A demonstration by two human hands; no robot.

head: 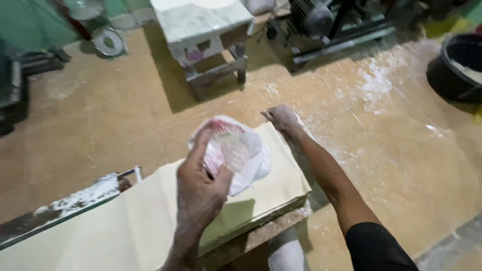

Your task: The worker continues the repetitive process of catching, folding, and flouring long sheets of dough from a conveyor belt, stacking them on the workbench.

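Bag: a white plastic bag (236,153) with red print, held above the pale dough sheet (150,211), at centre.
Left hand (201,188): at 6 o'clock of the bag, fingers closed around its lower side.
Right hand (281,118): at 2 o'clock, fingers curled shut over the sheet's far corner.
Bench (55,211): flour-dusted edge at 8 o'clock.
Black tub (459,68): at 2 o'clock, well apart.

Two hands show: the left hand (201,188) and the right hand (281,118). One clear plastic bag (236,153) with red print is there. One pale dough sheet (150,211) lies on one bench (261,233). One white stool (203,30) stands behind, with one black tub (457,68), one motor (314,17) and one round scale (108,41).
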